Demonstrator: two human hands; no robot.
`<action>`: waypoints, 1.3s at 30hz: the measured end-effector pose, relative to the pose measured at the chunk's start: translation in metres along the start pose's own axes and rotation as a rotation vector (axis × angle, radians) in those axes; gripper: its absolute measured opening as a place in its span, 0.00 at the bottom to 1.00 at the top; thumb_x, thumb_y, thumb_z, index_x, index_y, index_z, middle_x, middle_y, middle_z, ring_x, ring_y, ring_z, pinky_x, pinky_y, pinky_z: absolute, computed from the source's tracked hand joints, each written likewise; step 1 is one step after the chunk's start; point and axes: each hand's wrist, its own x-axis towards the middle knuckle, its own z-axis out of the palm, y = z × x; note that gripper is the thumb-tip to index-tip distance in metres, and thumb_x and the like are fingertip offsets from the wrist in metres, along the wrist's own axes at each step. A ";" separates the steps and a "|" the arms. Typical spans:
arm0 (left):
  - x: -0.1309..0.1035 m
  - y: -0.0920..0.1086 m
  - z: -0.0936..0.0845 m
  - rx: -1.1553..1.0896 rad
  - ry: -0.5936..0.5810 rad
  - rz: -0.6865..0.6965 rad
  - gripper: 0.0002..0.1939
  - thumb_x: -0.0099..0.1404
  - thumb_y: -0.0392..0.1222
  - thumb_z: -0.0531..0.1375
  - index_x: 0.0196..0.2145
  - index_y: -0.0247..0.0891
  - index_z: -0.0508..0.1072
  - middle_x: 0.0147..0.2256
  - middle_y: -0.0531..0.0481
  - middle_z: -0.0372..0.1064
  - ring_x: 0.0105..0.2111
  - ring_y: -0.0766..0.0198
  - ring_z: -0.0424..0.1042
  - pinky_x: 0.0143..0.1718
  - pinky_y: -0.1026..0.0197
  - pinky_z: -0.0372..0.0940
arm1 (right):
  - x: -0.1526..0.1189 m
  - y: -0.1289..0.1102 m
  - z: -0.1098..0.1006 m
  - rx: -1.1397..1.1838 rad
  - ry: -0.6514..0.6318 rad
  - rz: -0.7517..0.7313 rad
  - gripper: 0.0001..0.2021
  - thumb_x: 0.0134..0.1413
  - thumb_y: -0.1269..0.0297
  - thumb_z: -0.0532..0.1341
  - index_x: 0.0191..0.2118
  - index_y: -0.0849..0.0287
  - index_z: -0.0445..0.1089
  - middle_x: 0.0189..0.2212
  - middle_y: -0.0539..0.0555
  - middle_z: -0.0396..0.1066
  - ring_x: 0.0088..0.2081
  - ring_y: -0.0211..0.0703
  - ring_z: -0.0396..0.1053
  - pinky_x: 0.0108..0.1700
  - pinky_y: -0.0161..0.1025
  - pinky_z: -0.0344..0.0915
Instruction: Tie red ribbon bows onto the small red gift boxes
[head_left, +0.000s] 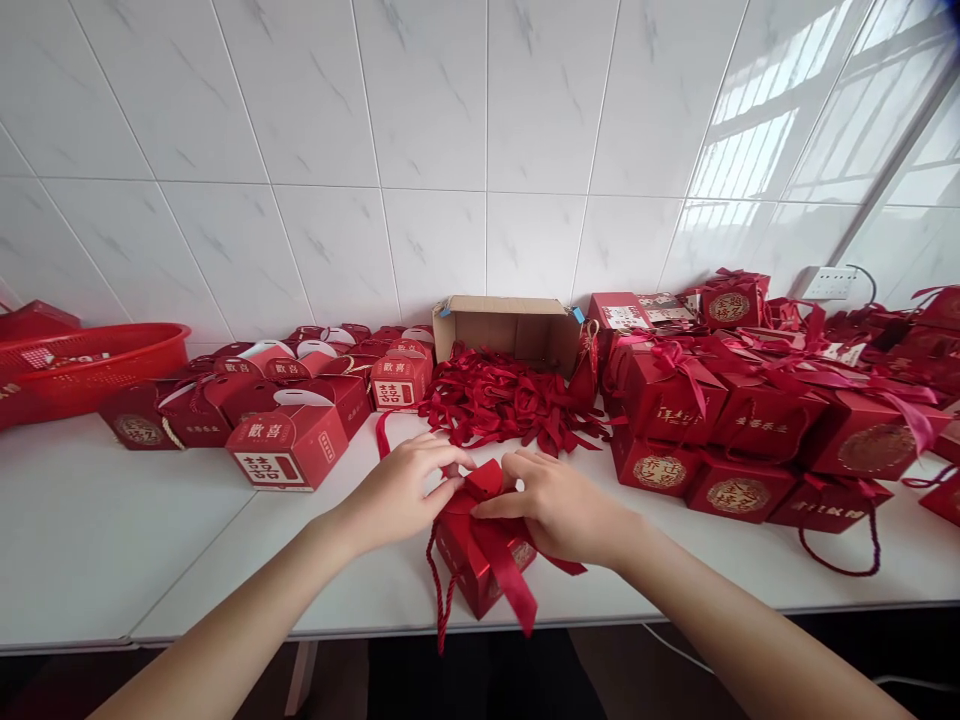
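A small red gift box [470,557] stands at the table's front edge, directly in front of me. Red satin ribbon [511,580] lies over its top, one tail hanging down the front. A twisted red cord handle [437,590] dangles on its left side. My left hand [409,490] is closed at the box's upper left, fingers and thumb pinched on the ribbon. From the right, my right hand [559,505] also grips the ribbon, its thumb across the box top. The exact fingertip contact is partly hidden.
Behind the box, a cardboard carton [510,335] lies with red ribbons [510,395] spilling out. Several red boxes [281,445] stand at left, beside a red plastic basket [142,365]. Stacked ribboned boxes [667,400] fill the right side. A tiled wall [435,240] backs the white table [202,540].
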 end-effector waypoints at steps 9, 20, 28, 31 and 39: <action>0.002 0.007 -0.008 -0.123 -0.221 -0.067 0.06 0.60 0.44 0.58 0.35 0.42 0.71 0.36 0.51 0.67 0.39 0.60 0.67 0.42 0.60 0.64 | 0.000 0.001 -0.002 0.055 0.015 0.017 0.22 0.55 0.77 0.54 0.48 0.46 0.73 0.28 0.52 0.58 0.29 0.38 0.53 0.30 0.35 0.51; 0.010 0.002 -0.004 -0.306 -0.423 -0.124 0.08 0.60 0.46 0.58 0.30 0.40 0.65 0.43 0.49 0.59 0.46 0.60 0.62 0.51 0.58 0.58 | -0.002 0.003 -0.003 0.261 -0.043 0.016 0.23 0.53 0.80 0.54 0.47 0.48 0.74 0.30 0.54 0.59 0.32 0.39 0.57 0.32 0.35 0.56; 0.007 0.016 -0.011 -0.604 -0.529 -0.181 0.05 0.60 0.43 0.57 0.28 0.40 0.68 0.60 0.50 0.56 0.63 0.53 0.48 0.57 0.57 0.51 | -0.007 0.005 -0.001 0.416 0.006 -0.012 0.24 0.50 0.82 0.52 0.45 0.51 0.76 0.32 0.55 0.61 0.35 0.41 0.62 0.36 0.37 0.62; 0.010 0.015 -0.009 -0.676 -0.506 -0.205 0.04 0.58 0.41 0.57 0.29 0.41 0.70 0.61 0.53 0.56 0.63 0.53 0.49 0.57 0.57 0.52 | -0.007 0.005 0.001 0.418 0.021 -0.013 0.23 0.51 0.82 0.52 0.44 0.51 0.76 0.32 0.56 0.61 0.37 0.42 0.62 0.37 0.38 0.63; 0.011 0.001 0.003 -0.534 -0.316 -0.326 0.07 0.55 0.41 0.55 0.21 0.41 0.69 0.55 0.50 0.64 0.62 0.51 0.47 0.61 0.50 0.44 | -0.009 0.007 0.001 0.399 0.044 -0.018 0.24 0.50 0.83 0.52 0.45 0.53 0.76 0.28 0.54 0.57 0.31 0.39 0.57 0.30 0.36 0.58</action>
